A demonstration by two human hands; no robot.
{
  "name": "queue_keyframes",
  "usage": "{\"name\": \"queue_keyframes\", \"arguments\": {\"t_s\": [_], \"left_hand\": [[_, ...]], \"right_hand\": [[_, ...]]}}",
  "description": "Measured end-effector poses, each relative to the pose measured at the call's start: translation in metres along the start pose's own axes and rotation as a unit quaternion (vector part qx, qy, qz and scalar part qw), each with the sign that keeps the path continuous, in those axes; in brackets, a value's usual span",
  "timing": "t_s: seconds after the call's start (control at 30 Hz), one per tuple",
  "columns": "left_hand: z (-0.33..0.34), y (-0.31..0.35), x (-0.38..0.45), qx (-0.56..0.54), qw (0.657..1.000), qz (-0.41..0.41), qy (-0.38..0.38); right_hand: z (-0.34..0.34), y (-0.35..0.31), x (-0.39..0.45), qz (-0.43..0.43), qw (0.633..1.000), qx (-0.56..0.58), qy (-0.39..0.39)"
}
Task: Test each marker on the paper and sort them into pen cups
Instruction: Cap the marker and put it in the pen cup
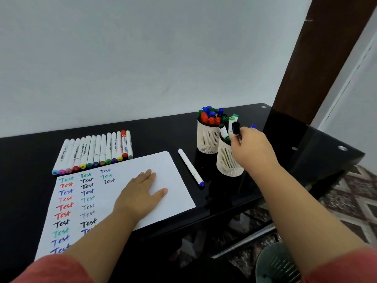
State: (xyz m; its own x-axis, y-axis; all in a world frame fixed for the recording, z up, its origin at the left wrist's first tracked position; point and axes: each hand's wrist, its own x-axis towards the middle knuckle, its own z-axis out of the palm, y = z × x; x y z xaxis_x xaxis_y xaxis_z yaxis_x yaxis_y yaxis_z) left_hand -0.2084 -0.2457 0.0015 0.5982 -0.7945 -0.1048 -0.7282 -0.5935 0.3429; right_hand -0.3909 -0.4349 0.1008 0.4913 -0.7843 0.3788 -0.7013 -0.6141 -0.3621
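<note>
A white paper (175, 180) covered with coloured "Test" words lies on the black table (159, 135). My left hand (140, 193) rests flat on it, fingers straight. My right hand (251, 148) pinches a black-capped marker (235, 128) over the nearer beige pen cup (226, 162), which holds a few markers. Behind that cup stands a second beige cup (207, 137) full of red, blue and green markers. A row of several markers (95, 152) lies above the paper. One blue-tipped white marker (190, 166) lies alone between paper and cups.
The table's right edge (326, 139) drops off near a dark wooden post (318, 58). A grey mesh bin (275, 264) stands on the patterned floor at lower right. The wall runs close behind the table.
</note>
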Motion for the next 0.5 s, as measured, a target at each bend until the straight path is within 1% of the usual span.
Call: {"name": "queue_keyframes", "arguments": {"t_s": [0.1,0.23,0.37,0.43,0.5], "left_hand": [[0.000,0.001,0.001,0.003,1.000,0.001,0.000],[0.000,0.001,0.001,0.008,1.000,0.001,-0.002],[0.000,0.000,0.001,0.007,1.000,-0.003,-0.005],[0.001,0.000,0.002,0.006,1.000,-0.005,-0.006],[0.001,0.000,0.003,0.006,1.000,-0.006,-0.007]], "right_hand": [[-0.002,0.002,0.005,0.012,0.999,-0.011,-0.029],[-0.002,0.002,0.009,0.003,0.998,-0.026,-0.060],[-0.007,0.002,0.007,0.008,0.998,0.058,0.001],[-0.010,0.001,0.006,0.010,0.997,0.074,0.023],[-0.012,0.001,0.007,0.017,0.997,0.070,0.022]]}}
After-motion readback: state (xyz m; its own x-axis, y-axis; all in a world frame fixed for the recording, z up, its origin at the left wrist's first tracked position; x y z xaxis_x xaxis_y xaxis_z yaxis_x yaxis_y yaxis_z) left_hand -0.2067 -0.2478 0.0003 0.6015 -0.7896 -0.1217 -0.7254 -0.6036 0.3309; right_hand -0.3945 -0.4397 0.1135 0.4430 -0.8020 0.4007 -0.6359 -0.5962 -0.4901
